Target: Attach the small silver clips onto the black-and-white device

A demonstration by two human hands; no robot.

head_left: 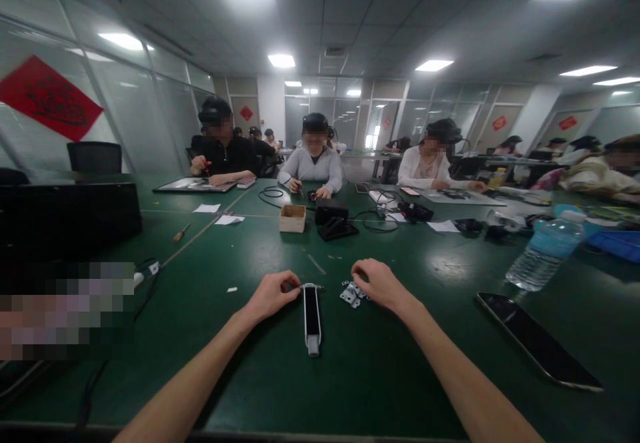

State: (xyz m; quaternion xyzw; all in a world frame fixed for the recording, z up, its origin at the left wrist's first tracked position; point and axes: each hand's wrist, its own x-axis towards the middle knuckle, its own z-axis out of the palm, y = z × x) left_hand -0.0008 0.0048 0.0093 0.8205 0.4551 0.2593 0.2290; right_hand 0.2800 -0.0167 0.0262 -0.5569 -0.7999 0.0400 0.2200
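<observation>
A slim device with a black face and white rim (pixel 312 316) lies lengthwise on the green table (pixel 260 376), its narrower grey-white end toward me. At its far end is my left hand (pixel 273 294), thumb and fingertips brought together beside a thin metal-looking piece (pixel 319 287). Whether the fingers pinch that piece or the device's edge is too small to tell. To the right, my right hand (pixel 381 281) curls over the edge of a small pile of flat silvery parts with holes (pixel 352 295). Its fingertips are closed, and anything between them is hidden.
A phone (pixel 537 339) and a water bottle (pixel 545 249) stand right of my right arm. Ahead are a small open box (pixel 293 219), a black device (pixel 332 212) and cables. A brush (pixel 181 233) lies left. Several people sit across the table; a blurred patch covers the left edge.
</observation>
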